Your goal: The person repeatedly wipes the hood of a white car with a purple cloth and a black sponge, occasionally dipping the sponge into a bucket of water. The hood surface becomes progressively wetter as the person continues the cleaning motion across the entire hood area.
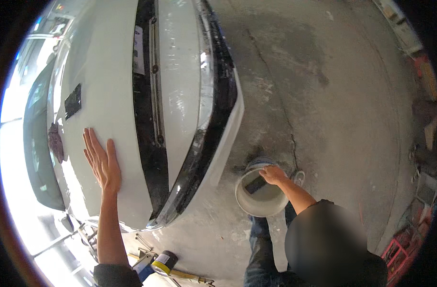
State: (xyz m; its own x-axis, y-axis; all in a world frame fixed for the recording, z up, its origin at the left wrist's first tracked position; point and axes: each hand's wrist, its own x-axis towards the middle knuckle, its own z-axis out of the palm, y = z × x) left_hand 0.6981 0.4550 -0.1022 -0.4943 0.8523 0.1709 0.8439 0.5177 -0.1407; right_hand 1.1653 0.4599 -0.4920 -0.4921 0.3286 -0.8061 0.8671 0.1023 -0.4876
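My left hand (102,165) lies flat on the pale car panel (106,91), fingers stretched toward the car and nothing in its grasp. Beyond the fingertips, a thin black rectangle (73,102) rests on the same panel. A crumpled purplish cloth (55,142) sits just left of that hand. Over to the right, my right hand (274,175) is closed on the far rim of a whitish bucket (261,211), which hangs in front of my legs. Inside the bucket is a dark, block-shaped thing (255,185), close under my thumb; whether the hand touches it, I cannot tell.
A dark trim strip (146,110) and a glossy black edge (223,81) run along the car. A black and yellow tub (165,261) stands beside tools at the lower left. Cracked concrete floor (342,119) stretches right, toward a red metal frame (396,258) and clutter.
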